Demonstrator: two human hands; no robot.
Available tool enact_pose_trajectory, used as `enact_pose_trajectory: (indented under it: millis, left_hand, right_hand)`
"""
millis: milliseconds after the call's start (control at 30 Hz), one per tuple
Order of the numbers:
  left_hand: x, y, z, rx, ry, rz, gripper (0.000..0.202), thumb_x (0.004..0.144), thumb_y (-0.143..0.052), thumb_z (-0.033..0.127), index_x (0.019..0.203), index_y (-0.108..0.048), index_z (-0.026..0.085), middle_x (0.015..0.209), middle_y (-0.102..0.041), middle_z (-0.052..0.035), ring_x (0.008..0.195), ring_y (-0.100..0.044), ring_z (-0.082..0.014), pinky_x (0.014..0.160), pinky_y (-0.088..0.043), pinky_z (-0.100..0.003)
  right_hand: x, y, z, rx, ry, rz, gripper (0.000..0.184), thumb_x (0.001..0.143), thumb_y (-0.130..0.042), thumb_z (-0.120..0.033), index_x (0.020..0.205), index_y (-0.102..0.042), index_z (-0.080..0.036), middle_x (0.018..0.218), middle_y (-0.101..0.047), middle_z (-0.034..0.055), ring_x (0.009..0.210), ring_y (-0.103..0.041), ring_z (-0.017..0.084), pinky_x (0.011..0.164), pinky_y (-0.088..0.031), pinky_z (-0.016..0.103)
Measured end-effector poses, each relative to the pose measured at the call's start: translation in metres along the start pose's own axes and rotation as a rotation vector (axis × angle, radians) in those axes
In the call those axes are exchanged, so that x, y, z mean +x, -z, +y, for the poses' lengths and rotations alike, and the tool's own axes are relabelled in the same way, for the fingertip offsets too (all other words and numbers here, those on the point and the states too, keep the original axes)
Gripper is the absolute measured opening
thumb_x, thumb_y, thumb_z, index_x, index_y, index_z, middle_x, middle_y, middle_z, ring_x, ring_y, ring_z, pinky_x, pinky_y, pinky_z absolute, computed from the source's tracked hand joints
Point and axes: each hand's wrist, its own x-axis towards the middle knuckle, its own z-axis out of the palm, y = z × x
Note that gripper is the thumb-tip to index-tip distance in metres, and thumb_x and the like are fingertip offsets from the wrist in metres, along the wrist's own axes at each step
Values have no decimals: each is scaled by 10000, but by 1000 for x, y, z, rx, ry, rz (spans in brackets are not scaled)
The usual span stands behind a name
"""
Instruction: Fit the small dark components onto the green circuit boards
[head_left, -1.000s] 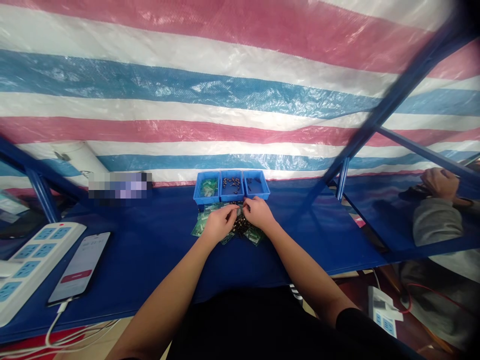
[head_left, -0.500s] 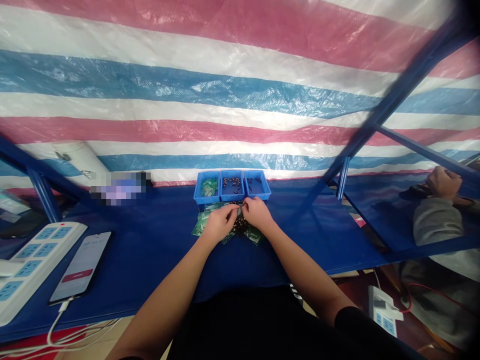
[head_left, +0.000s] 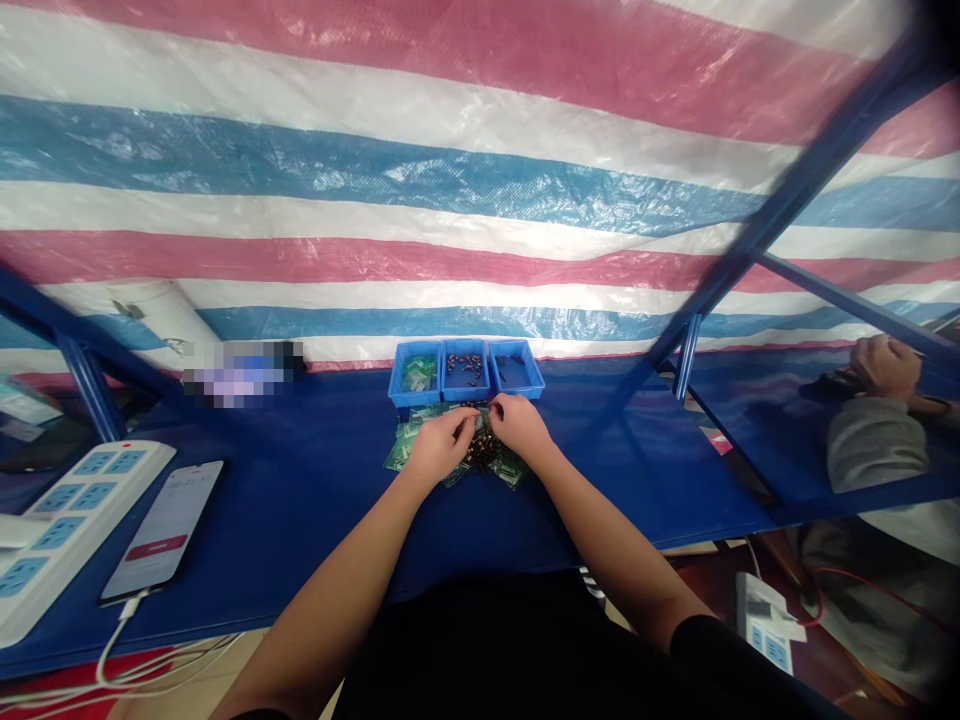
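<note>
My left hand (head_left: 441, 446) and my right hand (head_left: 517, 425) meet over a pile of small green circuit boards (head_left: 401, 452) and small dark parts (head_left: 481, 452) on the blue bench (head_left: 300, 500). The fingers of both hands are pinched together around a small piece held between them; it is too small to name. Just behind the hands stand three small blue trays: the left tray (head_left: 417, 373) holds green boards, the middle tray (head_left: 464, 369) small brown parts, the right tray (head_left: 514, 368) a few dark bits.
A white power strip (head_left: 67, 520) and a phone (head_left: 166, 530) on a charging cable lie at the left. Blue shelf struts (head_left: 765, 230) cross at the right. Another person's hand (head_left: 885, 365) and grey sleeve show at the far right. A striped tarp (head_left: 450, 200) hangs behind.
Both hands have stayed together over the pile with only slight finger movement. The view has shifted a little.
</note>
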Motion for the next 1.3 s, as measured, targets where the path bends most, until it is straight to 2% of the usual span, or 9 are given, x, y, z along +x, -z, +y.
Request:
enact_pose_trajectory:
  millis: [167, 533, 867, 967, 1067, 1300]
  left_hand:
    - [0, -1, -1, -5, -6, 12, 314, 941, -417, 339, 1106, -652, 212, 882, -726, -31, 731, -669, -161, 670, -502, -243]
    - [0, -2, -3, 9, -7, 8, 315, 938, -420, 341, 1115, -650, 218, 901, -726, -29, 729, -669, -160, 665, -501, -241]
    - [0, -2, -3, 4, -11, 10, 316, 942, -414, 347, 1112, -646, 217, 917, -724, -32, 732, -668, -159, 644, -498, -238]
    - [0, -1, -3, 4, -8, 6, 317, 944, -415, 347, 1116, -646, 214, 911, -724, -34, 747, -670, -161, 664, -501, -241]
    - [-1, -1, -3, 9, -1, 6, 315, 944, -418, 345, 1117, -646, 213, 898, -724, -34, 755, -671, -162, 687, -503, -245]
    - [-1, -3, -3, 5, 5, 13, 305, 946, -420, 336, 1121, -641, 219, 930, -723, -31, 760, -671, -158, 699, -501, -246]
  right_hand:
    - [-1, 1, 0, -37, -3, 28, 229, 911, -454, -260, 965, -657, -167, 907, -692, 98, 900, -589, 227, 759, -404, 288]
    - [-1, 4, 5, -13, 30, -64, 199, 883, -509, -238, 959, -682, -176, 914, -706, 90, 955, -577, 231, 759, -413, 275]
    - [-4, 6, 6, 6, 97, -123, 145, 840, -574, -278, 862, -689, -192, 846, -701, 67, 861, -594, 204, 720, -403, 258]
    - [-4, 7, 6, 23, 137, -118, 134, 835, -576, -274, 830, -682, -194, 826, -699, 55, 843, -588, 200, 716, -397, 261]
    - [-4, 7, 5, 46, 142, -101, 155, 853, -557, -283, 881, -680, -193, 830, -696, 52, 839, -585, 194, 710, -395, 259]
    - [0, 3, 10, -15, 61, 9, 181, 871, -517, -259, 906, -680, -189, 862, -680, 70, 866, -579, 207, 725, -399, 274]
